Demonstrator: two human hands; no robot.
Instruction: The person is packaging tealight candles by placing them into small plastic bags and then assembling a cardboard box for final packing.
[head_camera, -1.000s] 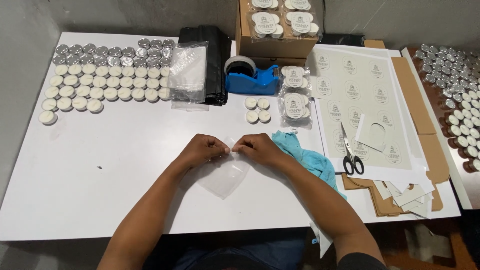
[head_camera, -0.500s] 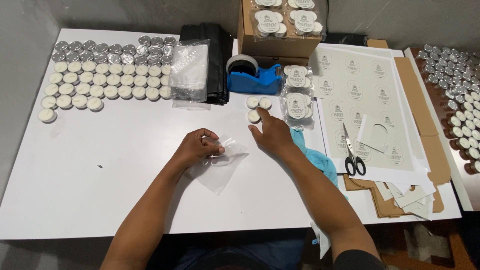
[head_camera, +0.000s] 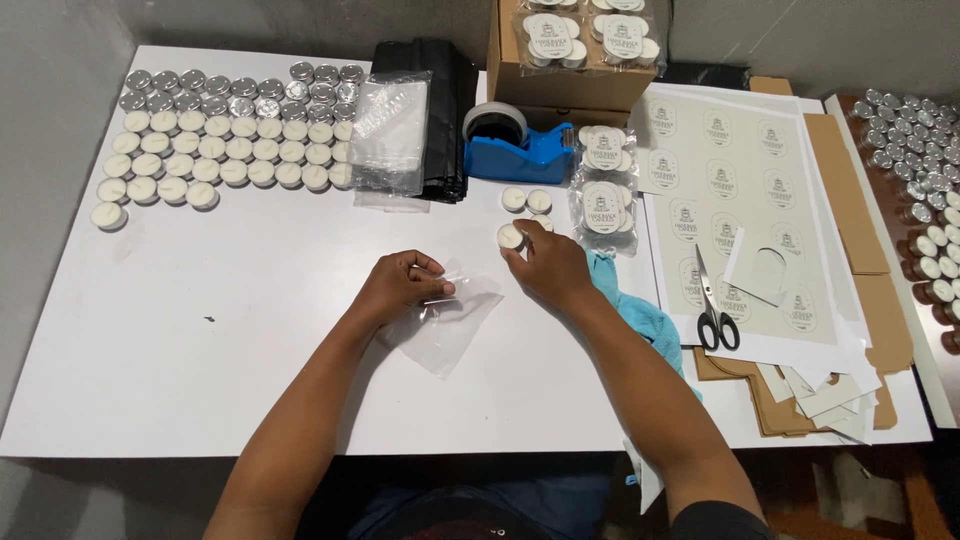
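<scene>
The clear plastic bag (head_camera: 445, 325) lies flat on the white table (head_camera: 200, 330), just in front of the person. The left hand (head_camera: 400, 285) pinches its upper edge between thumb and fingers, fingers closed on the film near the mouth. The bag appears thin, limp and very light; it will likely crumple or slide on the smooth tabletop unless held, so the mouth edge, where it is gripped now, is judged the right place to hold it.

The right hand (head_camera: 550, 265) is closed around a candle (head_camera: 511, 237), a small white tealight held by its rim between fingertips and thumb, just right of the bag's mouth. The candle looks small, rigid and light, with a thin metal cup that may dent under a hard squeeze and a soft wax top; a sideways grip on the cup wall suits it. Three loose candles (head_camera: 527, 200) sit just beyond the right hand.

Further out: a blue cloth (head_camera: 630, 315) under the right wrist, a blue tape dispenser (head_camera: 525, 150), a stack of bags (head_camera: 392, 135), rows of candles (head_camera: 225, 160) at far left, packed candle sets (head_camera: 605, 195), a cardboard box (head_camera: 570, 85), scissors (head_camera: 712, 310) on label sheets (head_camera: 730, 170).
</scene>
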